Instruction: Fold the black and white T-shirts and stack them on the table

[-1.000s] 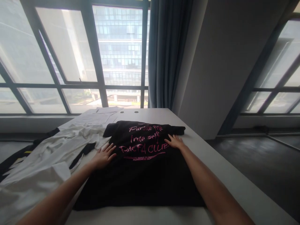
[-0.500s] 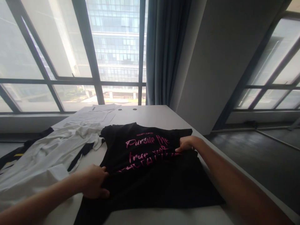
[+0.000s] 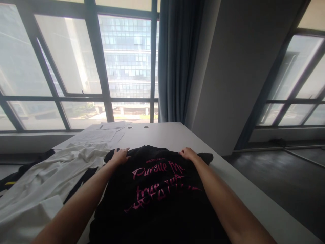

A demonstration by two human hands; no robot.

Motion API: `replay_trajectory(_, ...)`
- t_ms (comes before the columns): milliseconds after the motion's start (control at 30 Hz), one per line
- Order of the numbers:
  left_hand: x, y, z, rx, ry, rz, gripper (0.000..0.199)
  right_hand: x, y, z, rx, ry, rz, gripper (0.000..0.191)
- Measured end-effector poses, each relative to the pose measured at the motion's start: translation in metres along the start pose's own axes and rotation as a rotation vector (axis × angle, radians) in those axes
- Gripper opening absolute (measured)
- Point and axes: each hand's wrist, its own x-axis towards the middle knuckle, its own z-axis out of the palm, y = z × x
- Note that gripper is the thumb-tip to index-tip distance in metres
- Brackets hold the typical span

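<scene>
A black T-shirt [image 3: 162, 217] with pink lettering lies spread on the white table, its neckline at the far side. My left hand [image 3: 121, 156] is closed on the far left shoulder of the shirt, its thumb pointing inward. At the far right shoulder, my right hand [image 3: 188, 153] pinches the cloth near the collar. The fabric between both hands is slightly wrinkled, and the lower lettering is creased. My forearms hide parts of the shirt's sides, and its near edge falls outside the view.
Rumpled white clothing [image 3: 48, 176] lies at the left, with dark garments [image 3: 25, 169] beside and under it. Paper sheets [image 3: 101, 134] rest on the far left of the white table [image 3: 159, 135]. Beyond stand windows, a blue-grey curtain [image 3: 175, 67] and a pillar [image 3: 218, 84].
Both hands have moved away from me, from the shirt's sides and middle up to its shoulders. The folded lettering has spread out more, and the view has tilted up slightly.
</scene>
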Motion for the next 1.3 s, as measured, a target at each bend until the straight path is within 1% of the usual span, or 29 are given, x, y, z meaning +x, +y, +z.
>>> replay_trajectory(33, -0.001, -0.007, 0.0, -0.004, -0.009, 0.015, 0.064, -0.001, 0.004, 0.001, 0.025, -0.024, -0.02, 0.028)
replay_trajectory(67, -0.002, -0.013, -0.002, -0.011, -0.015, 0.027, 0.065, -0.003, 0.007, 0.0, 0.051, -0.056, -0.042, 0.03)
replay_trajectory(167, -0.007, -0.027, -0.009, -0.04, -0.064, 0.031, 0.063, -0.01, 0.01, -0.011, 0.088, -0.187, -0.08, 0.048)
replay_trajectory(233, -0.012, -0.035, -0.015, -0.073, -0.1, 0.037, 0.053, -0.017, 0.008, -0.02, 0.086, -0.256, -0.097, 0.046)
replay_trajectory(267, -0.015, -0.039, -0.018, -0.099, -0.111, 0.045, 0.045, -0.021, 0.007, -0.025, 0.082, -0.259, -0.107, 0.042)
replay_trajectory(300, -0.018, -0.044, -0.021, -0.128, -0.104, 0.054, 0.038, -0.025, 0.006, -0.029, 0.078, -0.239, -0.118, 0.038)
replay_trajectory(367, -0.024, -0.052, -0.028, -0.206, -0.025, 0.072, 0.03, -0.033, 0.006, -0.037, 0.083, -0.137, -0.141, 0.031)
replay_trajectory(433, -0.029, -0.06, -0.035, -0.332, 0.097, 0.104, 0.03, -0.04, 0.009, -0.043, 0.145, -0.017, -0.15, 0.027)
replay_trajectory(500, -0.033, -0.065, -0.042, -0.503, 0.167, 0.152, 0.03, -0.044, 0.015, -0.049, 0.269, 0.06, -0.145, 0.024)
replay_trajectory(567, -0.037, -0.067, -0.048, -0.62, 0.185, 0.179, 0.03, -0.046, 0.023, -0.054, 0.4, 0.093, -0.145, 0.022)
replay_trajectory(600, -0.039, -0.066, -0.051, -0.64, 0.189, 0.181, 0.031, -0.047, 0.026, -0.057, 0.457, 0.104, -0.156, 0.022)
replay_trajectory(700, -0.047, -0.061, -0.062, -0.609, 0.21, 0.197, 0.041, -0.049, 0.034, -0.067, 0.571, 0.115, -0.205, 0.026)
replay_trajectory(767, -0.055, -0.056, -0.071, -0.584, 0.213, 0.224, 0.055, -0.051, 0.038, -0.074, 0.6, 0.065, -0.231, 0.03)
replay_trajectory(833, -0.066, -0.053, -0.081, -0.572, 0.156, 0.247, 0.067, -0.056, 0.042, -0.081, 0.598, -0.032, -0.232, 0.034)
replay_trajectory(900, -0.077, -0.055, -0.09, -0.577, 0.028, 0.26, 0.065, -0.06, 0.048, -0.087, 0.555, -0.156, -0.209, 0.035)
replay_trajectory(967, -0.089, -0.059, -0.097, -0.589, -0.152, 0.261, 0.056, -0.062, 0.054, -0.093, 0.476, -0.291, -0.168, 0.032)
replay_trajectory(1033, -0.097, -0.064, -0.101, -0.588, -0.36, 0.242, 0.048, -0.059, 0.058, -0.099, 0.39, -0.432, -0.123, 0.027)
replay_trajectory(1067, -0.097, -0.067, -0.103, -0.571, -0.464, 0.228, 0.045, -0.054, 0.058, -0.102, 0.349, -0.479, -0.101, 0.024)
replay_trajectory(1100, -0.095, -0.069, -0.106, -0.544, -0.555, 0.213, 0.042, -0.047, 0.056, -0.105, 0.307, -0.498, -0.086, 0.021)
replay_trajectory(1133, -0.089, -0.07, -0.109, -0.511, -0.619, 0.2, 0.04, -0.039, 0.052, -0.108, 0.259, -0.479, -0.076, 0.018)
replay_trajectory(1167, -0.08, -0.071, -0.112, -0.475, -0.64, 0.186, 0.038, -0.029, 0.046, -0.111, 0.208, -0.414, -0.067, 0.016)
replay_trajectory(1200, -0.068, -0.07, -0.116, -0.438, -0.6, 0.164, 0.037, -0.019, 0.038, -0.113, 0.155, -0.298, -0.052, 0.015)
replay_trajectory(1233, -0.054, -0.069, -0.119, -0.402, -0.5, 0.125, 0.036, -0.008, 0.027, -0.115, 0.105, -0.143, -0.026, 0.017)
replay_trajectory(1267, -0.039, -0.067, -0.121, -0.362, -0.341, 0.064, 0.037, 0.002, 0.016, -0.116, 0.065, 0.044, 0.017, 0.02)
replay_trajectory(1300, -0.025, -0.064, -0.121, -0.318, -0.131, -0.023, 0.04, 0.012, 0.004, -0.116, 0.041, 0.232, 0.07, 0.026)
